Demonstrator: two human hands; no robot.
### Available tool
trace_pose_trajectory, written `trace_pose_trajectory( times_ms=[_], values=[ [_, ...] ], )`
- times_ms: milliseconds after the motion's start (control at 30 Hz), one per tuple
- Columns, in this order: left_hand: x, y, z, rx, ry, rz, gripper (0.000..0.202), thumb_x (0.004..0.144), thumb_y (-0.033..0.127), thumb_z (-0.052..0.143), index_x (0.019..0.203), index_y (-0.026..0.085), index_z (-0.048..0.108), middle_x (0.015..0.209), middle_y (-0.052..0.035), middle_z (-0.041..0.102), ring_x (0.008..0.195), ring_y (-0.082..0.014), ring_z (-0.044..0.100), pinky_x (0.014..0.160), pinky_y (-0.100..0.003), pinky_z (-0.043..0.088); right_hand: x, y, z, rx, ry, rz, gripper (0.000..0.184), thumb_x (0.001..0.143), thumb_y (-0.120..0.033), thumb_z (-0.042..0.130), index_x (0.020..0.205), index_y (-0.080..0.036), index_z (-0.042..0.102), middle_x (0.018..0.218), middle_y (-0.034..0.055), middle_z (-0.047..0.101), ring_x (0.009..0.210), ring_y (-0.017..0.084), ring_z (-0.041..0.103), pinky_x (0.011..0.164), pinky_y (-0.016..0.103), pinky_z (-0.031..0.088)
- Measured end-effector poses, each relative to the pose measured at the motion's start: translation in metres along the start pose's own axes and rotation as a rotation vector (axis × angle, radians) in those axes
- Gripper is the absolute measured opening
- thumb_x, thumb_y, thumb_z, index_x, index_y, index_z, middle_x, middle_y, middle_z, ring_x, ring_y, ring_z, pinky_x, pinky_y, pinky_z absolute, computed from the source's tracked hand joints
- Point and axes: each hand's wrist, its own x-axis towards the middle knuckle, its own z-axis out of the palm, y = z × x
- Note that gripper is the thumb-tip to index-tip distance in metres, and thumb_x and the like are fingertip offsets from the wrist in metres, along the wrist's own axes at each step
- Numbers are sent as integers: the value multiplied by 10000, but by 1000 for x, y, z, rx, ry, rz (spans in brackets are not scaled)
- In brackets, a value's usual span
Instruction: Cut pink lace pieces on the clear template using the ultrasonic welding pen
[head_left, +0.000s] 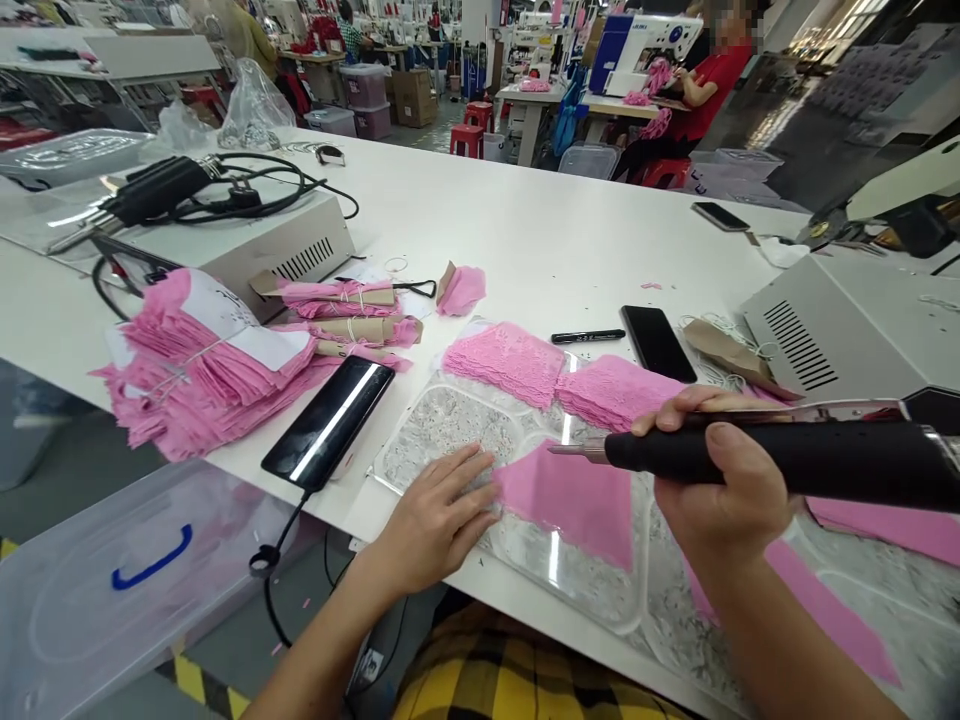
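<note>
My right hand [731, 490] is wrapped round a black handheld tool [832, 462] with a narrow metal tip. The tip points left, over the upper edge of a single pink fabric piece [574, 510]. That piece lies on a clear plastic lid [457, 425] strewn with tiny scraps. My left hand [442, 515] rests flat on the lid with its fingers spread, fingertips at the fabric's left edge. Behind the piece are two pink fabric stacks, one on the left [514, 362] and one on the right [615, 388]. More pink fabric [832, 610] lies beneath my right forearm.
At the left are tied pink bundles [202, 380], a cabled phone [330, 425] and a grey box [292, 240] bearing another black tool [161, 190]. A marker [589, 337], a phone [658, 343] and a vented box [847, 320] stand at the right. Beyond, a person in red [720, 90] sews.
</note>
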Motion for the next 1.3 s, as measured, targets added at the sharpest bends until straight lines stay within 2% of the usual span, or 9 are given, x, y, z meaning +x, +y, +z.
trace_pose_trajectory(
  times_ms=[233,833,1067,1300],
  values=[
    [-3,-3,3,-35,16,-9,251,976,220,545,1201,140,623,1338,-163,586,1348,-312,469,1011,-483,537,-3,10,6,-23,-39,-30,81,711,-252,647,754,-194,609,777,13,567,603,132,542,523,316,512],
    [-4,-2,3,-23,25,-12,242,970,216,547,1183,140,632,1341,-164,586,1330,-316,489,995,-481,546,-7,12,9,-29,-69,-23,114,712,-270,663,741,-188,589,763,11,567,590,124,545,521,307,507],
    [-4,-2,2,-12,36,-15,236,964,138,506,1161,137,636,1323,-167,596,1326,-309,496,986,-475,553,-9,10,7,-7,-112,-12,65,710,-228,640,752,-192,605,760,11,575,612,135,551,532,326,534],
    [-5,0,2,-20,34,-19,247,954,120,508,1164,131,639,1342,-170,581,1342,-306,478,1006,-468,541,-16,7,14,40,-149,30,71,711,-221,633,774,-194,614,770,9,585,611,130,555,530,316,527]
  ],
)
